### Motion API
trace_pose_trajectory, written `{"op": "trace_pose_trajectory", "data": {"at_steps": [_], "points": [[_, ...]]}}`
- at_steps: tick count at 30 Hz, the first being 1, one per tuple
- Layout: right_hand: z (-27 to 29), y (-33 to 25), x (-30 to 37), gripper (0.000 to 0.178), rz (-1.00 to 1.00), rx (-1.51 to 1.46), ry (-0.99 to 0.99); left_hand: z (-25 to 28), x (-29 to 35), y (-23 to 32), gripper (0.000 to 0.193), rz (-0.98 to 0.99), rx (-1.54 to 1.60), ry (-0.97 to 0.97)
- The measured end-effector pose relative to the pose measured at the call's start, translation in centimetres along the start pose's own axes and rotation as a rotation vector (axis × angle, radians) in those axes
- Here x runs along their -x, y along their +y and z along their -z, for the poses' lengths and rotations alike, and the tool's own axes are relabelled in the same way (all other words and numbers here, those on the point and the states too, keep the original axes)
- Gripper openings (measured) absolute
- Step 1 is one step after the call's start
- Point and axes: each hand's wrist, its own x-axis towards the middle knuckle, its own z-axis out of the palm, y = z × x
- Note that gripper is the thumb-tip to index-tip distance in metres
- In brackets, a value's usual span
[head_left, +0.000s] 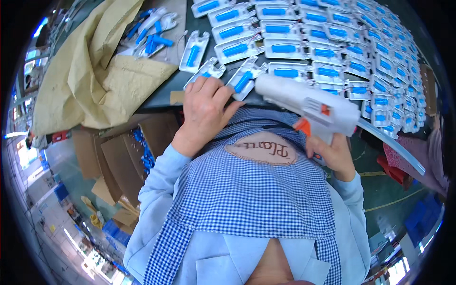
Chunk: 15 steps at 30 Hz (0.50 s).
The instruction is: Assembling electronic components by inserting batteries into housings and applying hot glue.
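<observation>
My right hand [336, 154] grips the handle of a white hot glue gun [325, 107] with an orange trigger; a clear glue stick [394, 147] trails out of its rear. The nozzle end points left over the table's front edge. My left hand [206, 111] rests at that edge, fingers bent and thumb apart. Its fingertips lie at the near end of a white plastic housing [216, 71] with a blue cylinder in it; how they touch it is partly hidden. Beside the thumb lies another tilted white housing [243, 80] with a blue cylinder.
Rows of similar housings [280, 29] cover the table's middle and right. At the left are a yellowish cloth sack [95, 71] and a pile of loose blue-and-white parts [152, 35]. Below it stand open cardboard boxes [118, 156]; blue pieces [142, 147] show in one.
</observation>
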Motion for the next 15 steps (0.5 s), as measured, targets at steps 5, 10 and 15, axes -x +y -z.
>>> {"op": "trace_pose_trajectory", "data": {"at_steps": [5,10,15], "points": [[-0.4,2.3,-0.3,0.026,0.036,-0.106,-0.028,-0.5,0.2,0.2,0.029,-0.031,-0.017,0.034],[-1.8,2.4,-1.4,0.020,0.149,-0.158,-0.121,0.0,1.4,0.5,0.027,0.018,-0.111,0.035],[-2.4,3.0,-0.5,0.024,0.164,-0.045,-0.094,0.6,2.2,0.2,0.027,0.027,-0.143,0.031]]}}
